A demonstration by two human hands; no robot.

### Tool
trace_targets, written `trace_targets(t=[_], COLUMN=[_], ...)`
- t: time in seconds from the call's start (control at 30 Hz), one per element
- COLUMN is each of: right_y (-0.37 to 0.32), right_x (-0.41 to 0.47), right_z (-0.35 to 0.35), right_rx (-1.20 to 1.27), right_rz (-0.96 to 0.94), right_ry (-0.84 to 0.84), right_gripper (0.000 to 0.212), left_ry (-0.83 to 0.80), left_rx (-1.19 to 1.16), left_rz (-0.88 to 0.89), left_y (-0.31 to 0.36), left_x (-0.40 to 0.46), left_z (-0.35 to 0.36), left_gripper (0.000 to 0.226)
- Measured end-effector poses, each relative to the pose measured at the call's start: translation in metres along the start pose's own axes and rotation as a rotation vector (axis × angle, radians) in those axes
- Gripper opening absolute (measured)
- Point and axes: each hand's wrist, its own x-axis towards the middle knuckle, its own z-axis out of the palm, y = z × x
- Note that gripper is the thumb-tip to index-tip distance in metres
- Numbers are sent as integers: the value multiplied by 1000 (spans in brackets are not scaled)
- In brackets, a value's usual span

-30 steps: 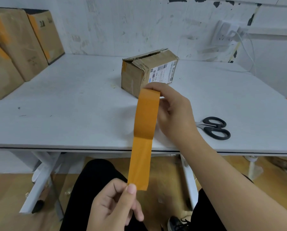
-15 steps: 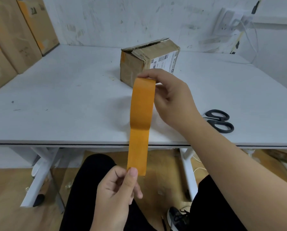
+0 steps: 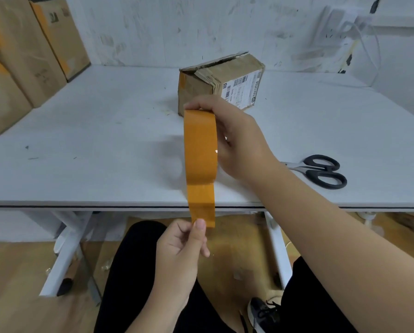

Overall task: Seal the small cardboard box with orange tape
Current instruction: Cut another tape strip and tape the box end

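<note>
The right hand (image 3: pixel 239 143) gripped the tape roll (image 3: pixel 200 145) above the table (image 3: pixel 105 140), fingers curled over its top edge, the roll seen edge-on. A strip (image 3: pixel 201 203) ran down from it past the table's front edge to the left hand (image 3: pixel 180 251), which pinched the strip's free end between thumb and forefinger — taut, nearly vertical. The box (image 3: pixel 221 86) sat on the table behind the roll, apart from both hands, its top flaps not fully flat and a printed label on its right face; a patch of orange showed on its left face. Scissors (image 3: pixel 318 170) lay on the table right of the right forearm. Larger cartons (image 3: pixel 21 63) stood at the table's far left against the wall.
</note>
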Motion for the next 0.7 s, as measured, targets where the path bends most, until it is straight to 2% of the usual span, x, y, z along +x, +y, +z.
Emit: trace_targets(t=[0.07, 0.2, 0.3, 0.43, 0.57, 0.7], right_y=[1, 2, 0, -5, -11, -14], right_x=[0, 0, 0, -3, -6, -16], right_z=[1, 2, 1, -5, -14, -24], right_rx=[13, 30, 61, 64, 47, -117], right_rz=[2, 20, 46, 99, 198, 253], right_ry=[0, -1, -7, -38, -146, -186], right_gripper=[38, 40, 37, 44, 57, 62], left_ry=[19, 36, 35, -1, -32, -30], left_rx=[39, 135, 166, 184, 223, 227], left_rz=[37, 104, 95, 44, 35, 3], left_y=[0, -3, -6, -4, 1, 4], left_x=[12, 28, 28, 19, 16, 16], left_z=[1, 0, 0, -1, -2, -3], left_gripper=[30, 49, 54, 37, 40, 42])
